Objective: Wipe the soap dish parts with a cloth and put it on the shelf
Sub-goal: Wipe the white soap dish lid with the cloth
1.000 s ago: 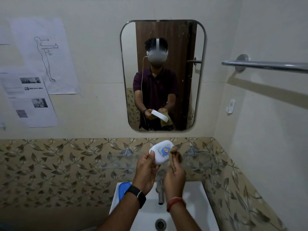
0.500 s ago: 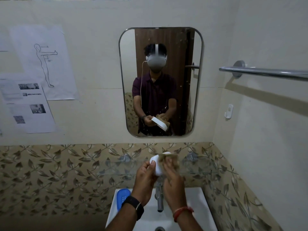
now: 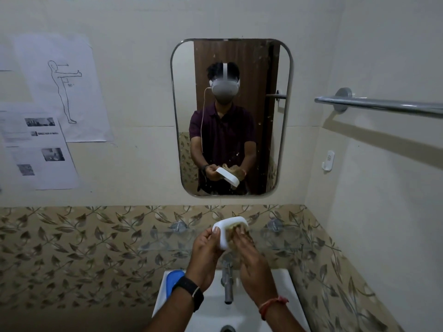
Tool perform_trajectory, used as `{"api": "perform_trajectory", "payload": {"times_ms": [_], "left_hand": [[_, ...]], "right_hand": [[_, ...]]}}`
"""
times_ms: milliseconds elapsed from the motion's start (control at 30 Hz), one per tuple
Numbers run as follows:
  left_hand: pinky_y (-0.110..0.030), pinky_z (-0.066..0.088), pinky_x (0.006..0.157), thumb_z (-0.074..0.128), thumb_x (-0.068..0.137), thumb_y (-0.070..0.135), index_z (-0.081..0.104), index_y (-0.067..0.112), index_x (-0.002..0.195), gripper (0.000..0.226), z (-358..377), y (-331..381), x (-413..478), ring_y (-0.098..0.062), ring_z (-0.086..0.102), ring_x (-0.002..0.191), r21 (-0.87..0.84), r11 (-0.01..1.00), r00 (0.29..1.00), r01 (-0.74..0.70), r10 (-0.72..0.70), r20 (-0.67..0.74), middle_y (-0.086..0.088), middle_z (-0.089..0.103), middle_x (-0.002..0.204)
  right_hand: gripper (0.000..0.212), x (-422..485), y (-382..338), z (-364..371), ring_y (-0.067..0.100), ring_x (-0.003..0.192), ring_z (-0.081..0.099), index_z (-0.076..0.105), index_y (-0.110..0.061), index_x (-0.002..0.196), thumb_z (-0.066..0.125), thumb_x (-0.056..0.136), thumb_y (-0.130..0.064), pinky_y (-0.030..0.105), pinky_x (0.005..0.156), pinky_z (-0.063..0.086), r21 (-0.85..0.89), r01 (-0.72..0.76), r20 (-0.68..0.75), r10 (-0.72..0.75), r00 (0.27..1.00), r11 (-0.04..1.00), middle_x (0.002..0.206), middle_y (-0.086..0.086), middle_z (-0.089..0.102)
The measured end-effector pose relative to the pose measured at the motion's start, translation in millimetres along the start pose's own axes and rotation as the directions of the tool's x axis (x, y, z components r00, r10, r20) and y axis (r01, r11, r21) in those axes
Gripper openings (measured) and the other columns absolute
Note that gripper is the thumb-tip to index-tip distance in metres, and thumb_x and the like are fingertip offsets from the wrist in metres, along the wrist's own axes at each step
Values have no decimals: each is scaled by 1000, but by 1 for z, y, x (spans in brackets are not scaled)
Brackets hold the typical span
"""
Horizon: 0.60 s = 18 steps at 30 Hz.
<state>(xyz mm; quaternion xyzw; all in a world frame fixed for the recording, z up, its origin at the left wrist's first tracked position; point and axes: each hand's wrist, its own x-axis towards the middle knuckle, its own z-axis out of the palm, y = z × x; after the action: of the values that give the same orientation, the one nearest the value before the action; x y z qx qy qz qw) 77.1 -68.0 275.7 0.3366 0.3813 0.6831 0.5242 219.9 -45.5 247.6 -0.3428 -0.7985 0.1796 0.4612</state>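
My left hand (image 3: pixel 206 250) grips a white soap dish part (image 3: pixel 226 227) by its left edge, holding it up above the tap. My right hand (image 3: pixel 251 257) presses a brownish cloth (image 3: pixel 233 232) against the inner face of that part. A blue soap dish part (image 3: pixel 173 281) lies on the left rim of the white sink (image 3: pixel 285 291). Behind my hands a clear glass shelf (image 3: pixel 163 238) runs along the leaf-patterned tiles. The mirror (image 3: pixel 271 140) shows the same grip from the front.
A chrome tap (image 3: pixel 227 283) rises from the sink just below my hands. A metal towel rail (image 3: pixel 378 105) sticks out from the right wall, with a small white hook (image 3: pixel 329 161) below it. Printed papers (image 3: pixel 48 116) hang on the left wall.
The white part has been turned so its labelled face no longer shows. My right hand moved the cloth from beside the part onto its inner face. The camera tilted slightly up.
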Motion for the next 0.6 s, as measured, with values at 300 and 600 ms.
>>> {"api": "perform_trajectory", "payload": {"times_ms": [300,600], "left_hand": [[-34,62,89,49,104,26,62,2,130,38,2,3,1,-36,68,117,-26,999,1000,-23,22,-16,-23,71,124],[-31,61,88,57,94,28,61,3,132,45,2,-4,-1,-28,67,121,-197,980,1000,-14,10,-19,-18,70,129]], "right_hand": [[78,-3,-3,8,2,149,18,30,-29,150,38,83,12,17,120,17,43,77,100,-81,992,996,159,-12,28],[35,26,21,2,30,112,68,73,-21,114,52,96,-1,54,97,53,885,-373,91,683,725,279,121,7,72]]}}
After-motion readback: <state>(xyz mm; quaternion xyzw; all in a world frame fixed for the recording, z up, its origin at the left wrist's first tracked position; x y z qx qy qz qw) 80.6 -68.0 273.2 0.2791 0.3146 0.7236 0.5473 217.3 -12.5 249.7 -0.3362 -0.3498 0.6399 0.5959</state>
